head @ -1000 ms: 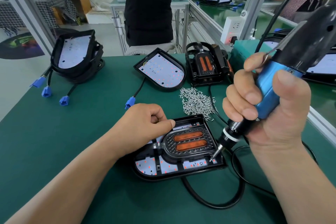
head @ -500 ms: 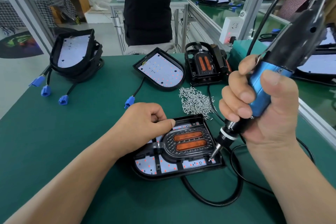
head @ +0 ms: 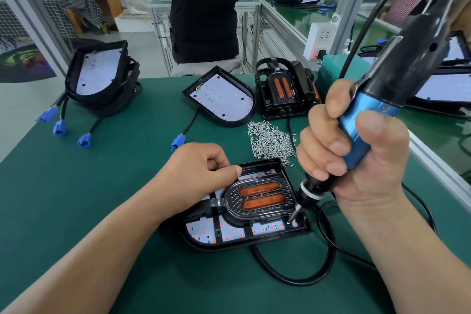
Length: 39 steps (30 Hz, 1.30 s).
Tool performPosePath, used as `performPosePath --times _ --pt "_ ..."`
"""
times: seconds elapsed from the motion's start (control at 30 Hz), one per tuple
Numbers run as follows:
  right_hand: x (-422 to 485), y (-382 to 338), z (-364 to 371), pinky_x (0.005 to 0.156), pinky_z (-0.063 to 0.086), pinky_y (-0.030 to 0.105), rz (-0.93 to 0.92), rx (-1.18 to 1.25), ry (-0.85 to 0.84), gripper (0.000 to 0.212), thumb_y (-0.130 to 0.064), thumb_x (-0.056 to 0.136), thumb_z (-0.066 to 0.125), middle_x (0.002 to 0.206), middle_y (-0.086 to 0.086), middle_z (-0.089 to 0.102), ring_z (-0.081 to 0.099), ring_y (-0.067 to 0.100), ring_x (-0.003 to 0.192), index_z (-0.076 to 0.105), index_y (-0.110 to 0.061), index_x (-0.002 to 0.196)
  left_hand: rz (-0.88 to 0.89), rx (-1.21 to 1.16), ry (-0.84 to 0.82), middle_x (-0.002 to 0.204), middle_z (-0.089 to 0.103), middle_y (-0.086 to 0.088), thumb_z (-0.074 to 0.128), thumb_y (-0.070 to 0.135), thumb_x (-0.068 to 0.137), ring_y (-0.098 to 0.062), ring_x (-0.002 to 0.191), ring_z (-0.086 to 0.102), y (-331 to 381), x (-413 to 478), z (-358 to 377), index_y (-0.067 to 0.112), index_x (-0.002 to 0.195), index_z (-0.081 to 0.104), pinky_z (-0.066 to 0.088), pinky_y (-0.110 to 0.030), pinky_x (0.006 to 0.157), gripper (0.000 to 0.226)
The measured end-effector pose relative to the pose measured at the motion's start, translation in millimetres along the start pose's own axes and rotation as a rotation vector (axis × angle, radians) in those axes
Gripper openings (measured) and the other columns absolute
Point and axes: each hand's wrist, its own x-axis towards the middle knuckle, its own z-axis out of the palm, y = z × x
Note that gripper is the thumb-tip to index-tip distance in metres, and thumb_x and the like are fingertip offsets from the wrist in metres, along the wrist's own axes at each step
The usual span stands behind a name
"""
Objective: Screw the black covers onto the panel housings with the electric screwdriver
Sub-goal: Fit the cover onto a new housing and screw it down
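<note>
- Cover (head: 257, 199): black, with two orange slots, lying flat in the housing (head: 244, 239), between the two hands and below the right grip.
- Screwdriver (head: 407, 58): tilted, with its bit tip down on the housing's near-right corner, just beside the cover's edge and straight under the right grip.
- Right hand (head: 356, 168): fingers and thumb wrapped tight round the screwdriver's blue barrel.
- Left hand (head: 196, 178): curled into a loose fist with the thumb against the forefinger. It rests on the housing's far-left part and touches the cover's edge. Whether anything is inside the fist cannot be told.
- Cable (head: 305, 280): black, looping on the mat (head: 76, 199) nearer than the right grip.
- Screws (head: 272, 141): a loose silver pile just beyond the housing, between the two grips.
- Bare panel (head: 224, 99): beyond the left fist, with its blue plug (head: 178, 143) close to the knuckles.
- Spare covers (head: 283, 89): stacked beyond the screws.
- More housings (head: 99, 79): piled well left of the left fist, with blue plugs trailing.
- A person in black (head: 204, 7) stands past the mat's far edge.
</note>
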Motion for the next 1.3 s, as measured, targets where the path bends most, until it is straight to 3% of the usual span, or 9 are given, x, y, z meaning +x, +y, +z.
performPosePath --times 0.2,0.27,0.33,0.43,0.5,0.57,0.83,1.03,1.3 --pt "2 -3 -5 0.047 0.046 0.023 -0.071 0.04 0.077 0.043 -0.03 0.082 0.084 0.061 -0.002 0.052 0.048 0.01 0.044 0.062 -0.007 0.111 -0.012 -0.006 -0.009 0.049 0.043 0.01 0.08 0.042 0.09 -0.011 0.05 0.032 0 1 0 0.023 0.074 0.067 0.033 -0.029 0.065 0.028" --pt "4 -5 -8 0.049 0.045 0.024 -0.12 0.052 0.164 0.043 -0.033 0.081 0.083 0.064 -0.004 0.05 0.047 0.009 0.047 0.063 -0.01 0.112 -0.021 -0.001 -0.028 0.052 0.042 0.008 0.079 0.043 0.091 -0.013 0.052 0.034 0 0 -3 0.022 0.075 0.068 0.024 -0.02 0.066 0.028" --pt "4 -5 -12 0.053 0.044 0.024 -0.171 0.066 0.311 0.033 -0.033 0.086 0.077 0.067 -0.006 0.048 0.045 0.008 0.051 0.062 -0.014 0.109 -0.039 -0.039 -0.047 0.06 0.047 0.008 0.074 0.043 0.095 -0.011 0.057 0.039 3 1 -6 0.019 0.082 0.073 0.03 -0.02 0.061 0.027" --pt "4 0 -17 0.059 0.042 0.024 -0.232 0.098 0.563 0.017 -0.032 0.099 0.054 0.071 -0.006 0.045 0.042 0.009 0.057 0.061 -0.017 0.102 -0.197 -0.484 0.093 0.075 0.057 0.005 0.051 0.013 0.102 -0.011 0.059 0.04 2 12 -12 0.008 0.099 0.076 0.036 -0.019 0.052 0.025" --pt "6 5 -21 0.062 0.043 0.025 -0.261 0.133 0.692 0.014 -0.03 0.099 0.055 0.074 -0.004 0.045 0.042 0.011 0.061 0.059 -0.016 0.1 -0.336 -0.976 0.102 0.084 0.058 -0.007 0.039 -0.008 0.098 -0.011 0.058 0.042 -1 18 -20 -0.005 0.112 0.066 0.034 -0.019 0.047 0.031" --pt "9 7 -24 0.063 0.045 0.026 -0.279 0.151 0.781 0.012 -0.027 0.097 0.06 0.076 -0.003 0.045 0.043 0.012 0.062 0.059 -0.015 0.098 -0.398 -1.205 0.062 0.088 0.058 -0.012 0.035 -0.014 0.095 -0.009 0.059 0.045 -4 20 -26 -0.013 0.12 0.058 0.034 -0.017 0.046 0.034" --pt "33 12 -20 0.062 0.048 0.029 -0.309 0.192 0.859 0.012 -0.02 0.094 0.064 0.075 0.0 0.05 0.048 0.015 0.061 0.056 -0.012 0.098 -0.394 -1.164 -0.007 0.091 0.072 -0.008 0.039 -0.009 0.104 -0.003 0.053 0.045 -2 21 -23 -0.008 0.128 0.058 0.033 -0.013 0.039 0.03" --pt "65 20 -6 0.063 0.05 0.03 -0.323 0.25 0.829 0.011 -0.019 0.095 0.066 0.075 0.001 0.052 0.05 0.016 0.06 0.058 -0.012 0.093 -0.453 -1.427 0.048 0.09 0.065 -0.011 0.038 -0.006 0.106 -0.007 0.061 0.055 1 19 -27 -0.007 0.114 0.058 0.038 -0.013 0.044 0.021" --pt "77 39 -3 0.061 0.05 0.028 -0.297 0.29 0.868 0.009 -0.018 0.095 0.063 0.073 0.0 0.051 0.051 0.014 0.057 0.056 -0.013 0.092 -0.318 -1.077 -0.019 0.074 0.061 0.002 0.053 0.02 0.108 -0.003 0.045 0.034 3 16 -23 0.008 0.106 0.056 0.025 -0.013 0.036 0.013"
